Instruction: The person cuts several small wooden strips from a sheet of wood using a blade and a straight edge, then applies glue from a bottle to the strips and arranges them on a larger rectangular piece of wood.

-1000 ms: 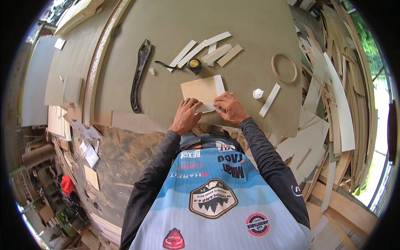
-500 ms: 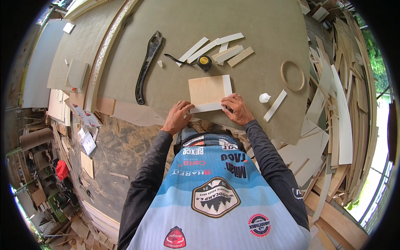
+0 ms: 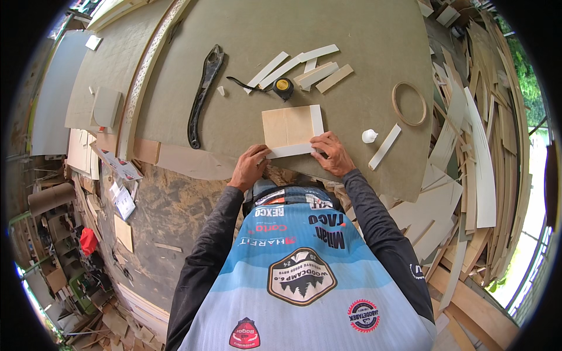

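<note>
A light plywood panel (image 3: 287, 127) lies at the table's near edge. One white strip (image 3: 317, 120) stands along its right side, and another white strip (image 3: 291, 151) runs along its near side. My left hand (image 3: 250, 166) grips the near strip's left end with bent fingers. At the right corner, where the two strips meet, my right hand (image 3: 333, 154) is closed on the near strip, thumb below and fingers above. Right of that hand stand a small white glue bottle (image 3: 369, 136) and a loose white strip (image 3: 384, 147).
Beyond the panel lie a black tape measure (image 3: 283, 88) and several cut strips (image 3: 317, 74). A long black tool (image 3: 206, 96) rests to the left, a wooden ring (image 3: 409, 103) to the right. Stacked offcuts (image 3: 480, 158) crowd the right side. A long rail (image 3: 146, 76) crosses the worktable (image 3: 357, 35).
The view has shifted slightly, so the things on the table appear a little further left. Both hands keep their hold on the near strip, with hardly any movement.
</note>
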Demonstrator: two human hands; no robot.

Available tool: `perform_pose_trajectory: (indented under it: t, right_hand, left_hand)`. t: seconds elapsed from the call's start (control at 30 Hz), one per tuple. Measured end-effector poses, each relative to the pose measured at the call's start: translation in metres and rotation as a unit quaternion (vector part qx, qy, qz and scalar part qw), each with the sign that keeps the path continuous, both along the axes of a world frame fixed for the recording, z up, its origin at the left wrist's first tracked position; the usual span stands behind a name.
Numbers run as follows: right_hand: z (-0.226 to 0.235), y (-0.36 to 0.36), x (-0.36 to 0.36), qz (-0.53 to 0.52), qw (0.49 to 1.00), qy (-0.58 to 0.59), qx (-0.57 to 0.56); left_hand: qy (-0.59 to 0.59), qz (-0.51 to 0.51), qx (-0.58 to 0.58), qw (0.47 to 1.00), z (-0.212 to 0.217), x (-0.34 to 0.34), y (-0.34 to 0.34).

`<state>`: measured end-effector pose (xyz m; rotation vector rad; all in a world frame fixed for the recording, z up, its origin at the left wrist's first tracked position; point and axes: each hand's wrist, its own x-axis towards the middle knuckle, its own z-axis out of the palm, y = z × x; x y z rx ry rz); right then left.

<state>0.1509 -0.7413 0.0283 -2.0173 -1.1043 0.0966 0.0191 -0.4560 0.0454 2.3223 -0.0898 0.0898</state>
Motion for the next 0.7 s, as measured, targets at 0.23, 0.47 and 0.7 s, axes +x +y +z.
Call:
perform_pose_trajectory:
  t: [0.23, 0.47, 0.7]
  right_hand:
    - [0.003, -0.004, 0.001, 0.009, 1.0, 0.019, 0.02]
    - [0.003, -0.007, 0.005, 0.024, 1.0, 0.016, 0.007]
    - [0.004, -0.008, 0.004, 0.027, 0.999, 0.025, 0.014]
  left_hand:
    - [-0.003, -0.003, 0.011, 1.0, -0.005, -0.002, -0.002]
    - [-0.025, -0.006, 0.028, 0.999, -0.009, -0.004, -0.002]
    - [-0.022, 0.012, -0.001, 1.0, -0.016, -0.008, -0.005]
